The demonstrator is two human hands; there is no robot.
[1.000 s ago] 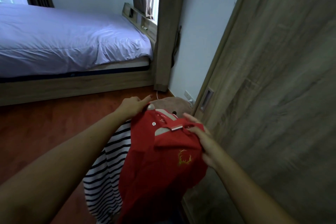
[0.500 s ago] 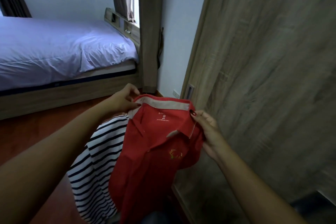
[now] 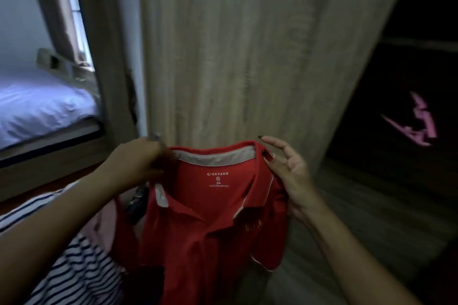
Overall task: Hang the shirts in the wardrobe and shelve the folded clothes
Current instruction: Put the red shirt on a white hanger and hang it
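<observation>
Gripping the red polo shirt (image 3: 213, 225) by its collar, my left hand (image 3: 138, 163) and right hand (image 3: 287, 176) hold it before the wardrobe door (image 3: 235, 57).

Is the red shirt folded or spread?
Spread. Left hand and right hand hold the red shirt open at the collar, its body hanging loose below.

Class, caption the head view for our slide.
Both hands hold a red polo shirt by its collar.
</observation>
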